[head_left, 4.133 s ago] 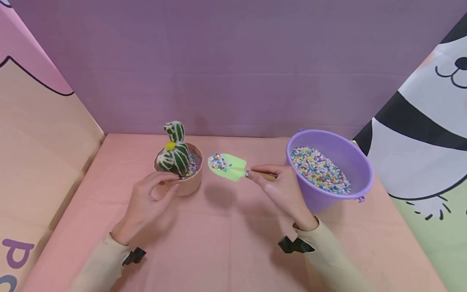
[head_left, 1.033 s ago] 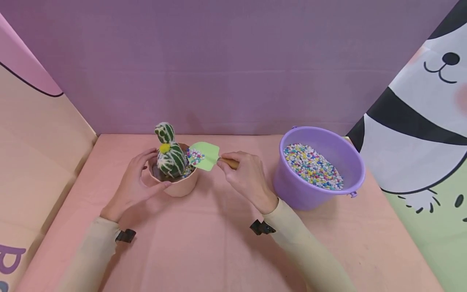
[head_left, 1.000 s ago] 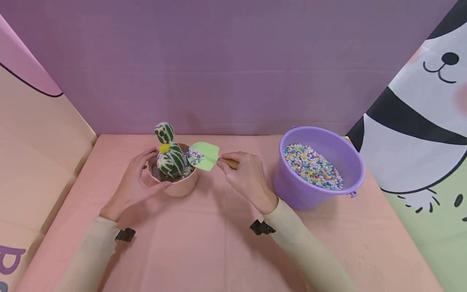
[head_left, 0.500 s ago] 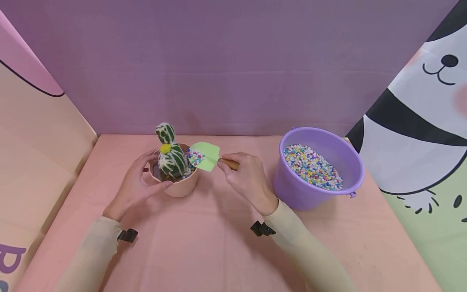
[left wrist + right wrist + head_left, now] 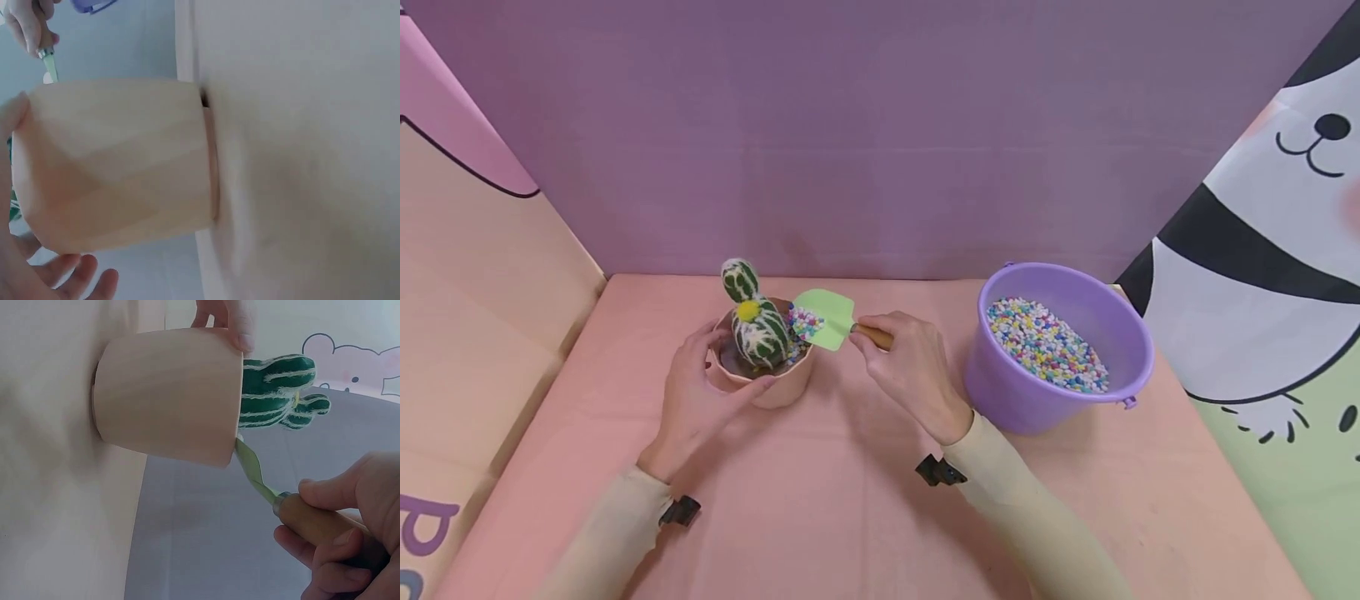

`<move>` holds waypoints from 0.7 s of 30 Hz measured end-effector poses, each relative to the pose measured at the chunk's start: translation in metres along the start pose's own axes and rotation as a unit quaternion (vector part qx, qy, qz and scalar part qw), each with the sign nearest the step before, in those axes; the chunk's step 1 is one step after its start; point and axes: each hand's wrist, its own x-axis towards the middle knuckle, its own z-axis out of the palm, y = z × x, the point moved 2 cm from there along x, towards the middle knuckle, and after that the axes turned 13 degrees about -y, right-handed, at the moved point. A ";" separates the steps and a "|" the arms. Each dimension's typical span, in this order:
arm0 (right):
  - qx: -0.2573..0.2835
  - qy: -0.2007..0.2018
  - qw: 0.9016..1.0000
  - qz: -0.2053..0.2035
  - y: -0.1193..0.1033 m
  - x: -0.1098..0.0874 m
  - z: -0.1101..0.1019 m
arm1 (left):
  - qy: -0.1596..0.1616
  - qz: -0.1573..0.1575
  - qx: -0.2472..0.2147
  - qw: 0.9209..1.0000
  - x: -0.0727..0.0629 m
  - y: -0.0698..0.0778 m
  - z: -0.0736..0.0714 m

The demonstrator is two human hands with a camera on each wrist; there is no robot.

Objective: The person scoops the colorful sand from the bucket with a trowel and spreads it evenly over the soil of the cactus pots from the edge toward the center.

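A fuzzy green cactus (image 5: 762, 337) with a yellow flower leans left in a peach flowerpot (image 5: 782, 390) on the table. My left hand (image 5: 696, 404) holds the pot, thumb at the front rim and fingers round its left side. My right hand (image 5: 913, 367) grips the wooden handle (image 5: 319, 522) of a small green trowel (image 5: 833, 321). The trowel's tip meets the pot's right rim, carrying a heap of coloured pebbles (image 5: 807, 322). More pebbles lie inside the pot beside the cactus. In the right wrist view the trowel blade (image 5: 253, 467) slopes onto the rim.
A purple bucket (image 5: 1011, 392) partly filled with coloured pebbles (image 5: 1052, 346) stands on the right of the pink-covered table (image 5: 820, 517). A purple backdrop (image 5: 880, 150) rises behind, with printed panels on both sides.
Over four seconds the loaded trowel has moved left to the pot's rim, and my left hand has spread round the pot. In the last half second the cactus has tipped further left.
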 end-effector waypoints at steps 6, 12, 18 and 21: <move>-0.002 0.000 1.000 0.000 0.000 -0.001 -0.001 | -0.035 0.042 0.014 0.998 0.010 0.003 -0.006; 0.005 -0.001 1.000 0.002 0.001 -0.003 -0.002 | -0.131 0.084 -0.046 0.987 0.031 0.000 -0.013; 0.009 0.000 1.000 -0.002 0.001 -0.005 -0.001 | -0.133 0.059 -0.044 0.988 0.029 -0.005 -0.014; 0.001 0.005 1.000 -0.003 0.001 -0.006 -0.001 | -0.122 0.051 -0.040 0.990 0.026 -0.004 -0.013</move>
